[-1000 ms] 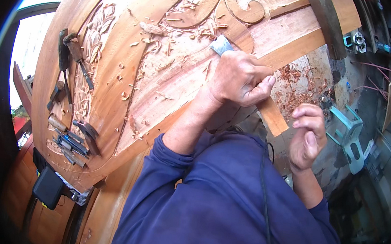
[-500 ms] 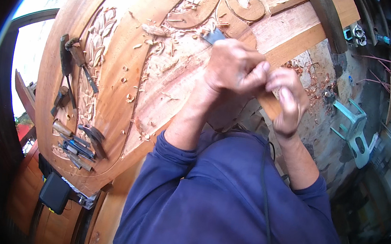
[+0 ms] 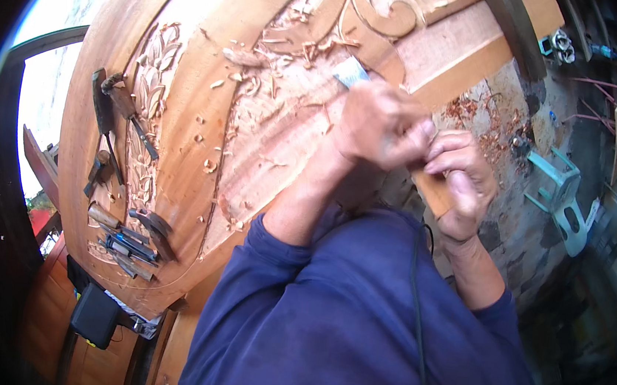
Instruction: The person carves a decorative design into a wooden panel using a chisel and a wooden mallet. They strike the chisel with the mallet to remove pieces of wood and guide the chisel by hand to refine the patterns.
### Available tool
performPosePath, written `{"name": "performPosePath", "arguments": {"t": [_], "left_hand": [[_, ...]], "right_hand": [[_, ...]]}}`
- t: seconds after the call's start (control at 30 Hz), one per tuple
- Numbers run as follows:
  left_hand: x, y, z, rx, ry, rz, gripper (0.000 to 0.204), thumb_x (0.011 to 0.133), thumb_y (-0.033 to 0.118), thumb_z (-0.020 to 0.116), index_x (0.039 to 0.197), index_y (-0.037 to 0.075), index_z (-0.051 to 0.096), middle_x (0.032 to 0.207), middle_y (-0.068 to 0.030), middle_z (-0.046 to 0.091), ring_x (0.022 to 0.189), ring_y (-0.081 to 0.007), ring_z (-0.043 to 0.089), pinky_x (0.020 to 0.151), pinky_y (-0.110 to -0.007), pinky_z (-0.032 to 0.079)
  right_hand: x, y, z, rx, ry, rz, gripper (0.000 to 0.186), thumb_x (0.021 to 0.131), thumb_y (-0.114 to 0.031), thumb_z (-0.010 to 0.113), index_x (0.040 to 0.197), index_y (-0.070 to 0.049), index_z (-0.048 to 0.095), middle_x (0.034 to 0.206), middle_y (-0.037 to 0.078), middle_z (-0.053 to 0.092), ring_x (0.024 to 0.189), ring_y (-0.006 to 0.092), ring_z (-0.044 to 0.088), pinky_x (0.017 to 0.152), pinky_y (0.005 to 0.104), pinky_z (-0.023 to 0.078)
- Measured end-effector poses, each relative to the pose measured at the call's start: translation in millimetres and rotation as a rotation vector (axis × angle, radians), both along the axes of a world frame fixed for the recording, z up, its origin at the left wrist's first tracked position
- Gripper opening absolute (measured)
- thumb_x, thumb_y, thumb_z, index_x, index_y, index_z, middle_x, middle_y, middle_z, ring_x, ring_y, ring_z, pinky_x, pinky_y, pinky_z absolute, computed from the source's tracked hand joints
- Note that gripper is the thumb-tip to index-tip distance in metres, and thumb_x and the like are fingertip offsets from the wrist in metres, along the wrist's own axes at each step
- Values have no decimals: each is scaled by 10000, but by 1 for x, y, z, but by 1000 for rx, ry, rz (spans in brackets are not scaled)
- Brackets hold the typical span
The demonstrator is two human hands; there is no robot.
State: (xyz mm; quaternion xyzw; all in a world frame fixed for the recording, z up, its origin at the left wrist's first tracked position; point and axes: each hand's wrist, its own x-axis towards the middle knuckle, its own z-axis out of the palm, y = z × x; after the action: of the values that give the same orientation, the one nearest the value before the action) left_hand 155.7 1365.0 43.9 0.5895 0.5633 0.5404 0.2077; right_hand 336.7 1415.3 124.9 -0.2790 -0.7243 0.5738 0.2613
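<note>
My left hand [image 3: 378, 125], slightly blurred, is closed around a wide chisel with a pale metal blade [image 3: 350, 71] and a wooden handle [image 3: 433, 195]. The blade is over the carved wooden panel [image 3: 190, 151], near the scroll relief [image 3: 381, 51], where curled shavings [image 3: 307, 48] lie. My right hand [image 3: 462, 179] curls its fingers around the handle behind the left one, close beside my left thumb.
Hand tools [image 3: 125, 245] and more chisels [image 3: 106, 121] rest on the panel's left. A black case [image 3: 94, 313] is below its lower left corner. At the right, a pale green plastic stool [image 3: 566, 217] lies on the shaving-strewn floor [image 3: 510, 100]. A dark beam [image 3: 517, 34] crosses the upper right.
My right hand, apart with loosely curled fingers a second ago, has moved up and left onto the chisel's handle. Blade and left hand shifted up, then back down and right.
</note>
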Motion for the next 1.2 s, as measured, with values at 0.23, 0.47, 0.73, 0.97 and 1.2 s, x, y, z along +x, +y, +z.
{"name": "performPosePath", "arguments": {"t": [0.23, 0.47, 0.73, 0.97, 1.2], "left_hand": [[6, -2, -2, 3, 46, 71, 273, 887, 183, 642, 631, 112, 579, 579, -101, 520, 510, -298, 570, 493, -422, 436], [-18, 4, -3, -8, 70, 76, 342, 899, 296, 659, 589, 159, 613, 490, -55, 524, 452, -264, 583, 456, -415, 447], [-10, -5, 2, -26, -26, -35, 331, 888, 268, 661, 601, 124, 579, 533, -81, 534, 468, -312, 570, 474, -440, 448], [-11, -10, 3, -27, -104, -64, 312, 872, 258, 662, 609, 122, 561, 552, -93, 534, 490, -317, 577, 488, -450, 450], [-14, 1, -2, -24, 3, -42, 312, 871, 284, 673, 612, 138, 578, 546, -84, 533, 481, -310, 573, 487, -447, 453]], "right_hand": [[34, -4, 3, 152, -14, -132, 241, 879, -213, 556, 890, -3, 674, 1018, 170, 691, 931, 257, 650, 853, 374, 525], [-17, 8, -11, 70, 4, -53, 266, 907, -207, 531, 903, 14, 678, 1010, 178, 679, 915, 256, 641, 825, 376, 522], [50, -7, 22, 144, 14, -192, 272, 886, -245, 565, 898, -6, 693, 1043, 171, 692, 970, 280, 647, 879, 414, 522], [-8, -6, 13, 101, -52, -84, 234, 879, -194, 536, 919, -13, 678, 1014, 163, 703, 939, 250, 650, 847, 393, 522], [5, -9, 1, 41, -45, -84, 275, 888, -187, 521, 917, 26, 691, 974, 169, 709, 935, 251, 661, 869, 396, 527]]}}
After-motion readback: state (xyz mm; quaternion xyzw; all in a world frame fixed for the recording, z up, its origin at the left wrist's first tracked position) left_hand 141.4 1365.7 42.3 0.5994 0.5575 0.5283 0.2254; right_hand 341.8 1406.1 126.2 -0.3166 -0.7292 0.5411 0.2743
